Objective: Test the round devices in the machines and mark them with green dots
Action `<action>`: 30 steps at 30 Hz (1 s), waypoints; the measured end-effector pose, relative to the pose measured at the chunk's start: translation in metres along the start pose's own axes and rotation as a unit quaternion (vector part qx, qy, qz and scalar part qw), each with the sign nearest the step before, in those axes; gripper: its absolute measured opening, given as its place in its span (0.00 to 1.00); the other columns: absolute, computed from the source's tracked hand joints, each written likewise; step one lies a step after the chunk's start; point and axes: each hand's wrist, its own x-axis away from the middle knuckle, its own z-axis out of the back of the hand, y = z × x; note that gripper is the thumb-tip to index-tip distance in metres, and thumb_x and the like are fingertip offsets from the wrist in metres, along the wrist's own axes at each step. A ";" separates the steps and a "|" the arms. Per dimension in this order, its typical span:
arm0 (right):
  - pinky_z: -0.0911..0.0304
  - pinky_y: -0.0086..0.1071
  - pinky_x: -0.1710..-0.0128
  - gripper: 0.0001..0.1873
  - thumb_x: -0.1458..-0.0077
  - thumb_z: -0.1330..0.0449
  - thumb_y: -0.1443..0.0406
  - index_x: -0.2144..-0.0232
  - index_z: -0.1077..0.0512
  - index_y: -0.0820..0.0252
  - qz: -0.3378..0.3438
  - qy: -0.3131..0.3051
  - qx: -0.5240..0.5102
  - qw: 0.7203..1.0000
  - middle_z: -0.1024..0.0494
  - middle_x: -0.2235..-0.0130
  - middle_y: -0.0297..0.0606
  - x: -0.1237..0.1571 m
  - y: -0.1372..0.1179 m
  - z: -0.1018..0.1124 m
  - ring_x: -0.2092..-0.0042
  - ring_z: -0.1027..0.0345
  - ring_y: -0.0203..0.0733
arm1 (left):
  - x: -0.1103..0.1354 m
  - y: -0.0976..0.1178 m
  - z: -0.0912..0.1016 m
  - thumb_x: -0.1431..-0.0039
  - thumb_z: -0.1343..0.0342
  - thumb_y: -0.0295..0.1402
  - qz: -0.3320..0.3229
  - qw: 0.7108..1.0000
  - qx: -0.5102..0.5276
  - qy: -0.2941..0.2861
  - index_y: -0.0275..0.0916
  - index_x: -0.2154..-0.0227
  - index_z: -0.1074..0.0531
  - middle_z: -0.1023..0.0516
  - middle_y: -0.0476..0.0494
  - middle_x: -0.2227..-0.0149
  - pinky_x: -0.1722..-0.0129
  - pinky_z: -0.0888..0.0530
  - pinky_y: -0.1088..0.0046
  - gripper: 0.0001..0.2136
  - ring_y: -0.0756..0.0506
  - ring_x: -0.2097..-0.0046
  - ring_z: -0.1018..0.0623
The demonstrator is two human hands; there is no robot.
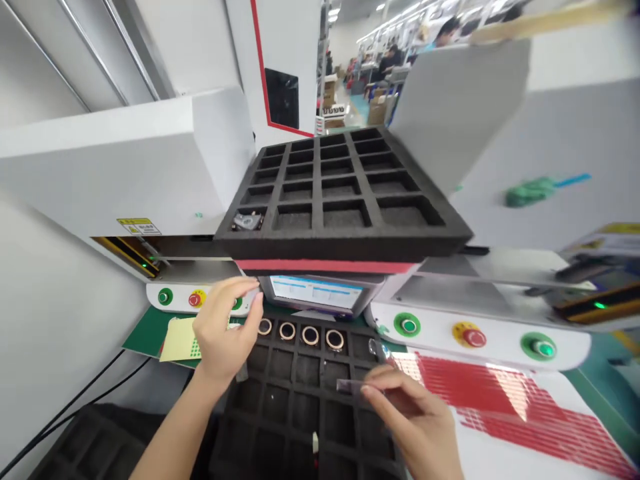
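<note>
My left hand (227, 330) hovers over the far left corner of a black foam tray (295, 407), fingers curled loosely with nothing visible in them. A row of several gold rings (310, 335) sits in the tray's far cells, just right of that hand. My right hand (415, 420) is at the tray's right edge, pinching a thin clear strip (350, 387) between thumb and fingers. Above, a second black foam tray (345, 200) with empty square cells rests on the machine; one small metal part (249, 221) lies in its near left cell.
A small screen (315, 293) glows under the upper tray. White consoles with green and red buttons (473, 335) flank it left and right. A sheet of red stickers (505, 400) lies at the right, a yellow sheet (177, 339) at the left. Other people sit far behind.
</note>
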 end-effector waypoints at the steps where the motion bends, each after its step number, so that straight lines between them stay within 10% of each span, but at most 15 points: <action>1: 0.32 0.23 0.70 0.09 0.50 0.32 0.60 0.78 0.25 0.56 0.001 -0.017 0.005 1.000 0.26 0.75 0.35 -0.010 -0.012 0.000 0.71 0.30 0.36 | -0.018 -0.001 -0.005 0.43 0.41 0.24 -0.017 1.000 -0.023 0.003 0.36 0.62 0.26 0.21 0.42 0.62 0.57 0.24 0.67 0.06 0.45 0.59 0.22; 8: 0.33 0.26 0.67 0.15 0.50 0.33 0.53 0.79 0.26 0.57 -0.111 -0.004 0.003 0.994 0.25 0.74 0.35 -0.047 -0.115 -0.016 0.70 0.31 0.37 | -0.094 -0.006 -0.018 0.40 0.42 0.26 -0.128 0.966 -0.129 -0.184 0.35 0.57 0.28 0.22 0.39 0.59 0.54 0.29 0.62 0.09 0.41 0.55 0.26; 16: 0.30 0.26 0.69 0.11 0.45 0.36 0.59 0.76 0.25 0.56 0.012 -0.017 0.124 0.992 0.23 0.73 0.37 -0.058 -0.204 0.006 0.69 0.27 0.39 | -0.130 0.005 -0.011 0.51 0.35 0.22 -0.187 0.924 -0.141 -0.300 0.37 0.72 0.32 0.27 0.46 0.71 0.68 0.35 0.67 0.10 0.43 0.67 0.31; 23: 0.31 0.28 0.69 0.11 0.50 0.35 0.57 0.79 0.26 0.56 0.074 0.105 0.173 0.977 0.23 0.74 0.36 -0.101 -0.267 0.008 0.71 0.28 0.39 | -0.092 0.037 0.055 0.45 0.39 0.25 -0.197 0.924 -0.084 -0.318 0.39 0.70 0.34 0.30 0.49 0.71 0.62 0.38 0.68 0.08 0.44 0.67 0.33; 30: 0.35 0.28 0.71 0.07 0.54 0.31 0.63 0.75 0.24 0.62 -0.061 0.043 0.133 0.988 0.27 0.79 0.33 -0.245 -0.285 -0.073 0.75 0.33 0.35 | -0.046 0.060 0.098 0.36 0.48 0.27 -0.174 0.933 -0.047 -0.310 0.39 0.74 0.38 0.34 0.51 0.75 0.64 0.42 0.69 0.10 0.46 0.70 0.36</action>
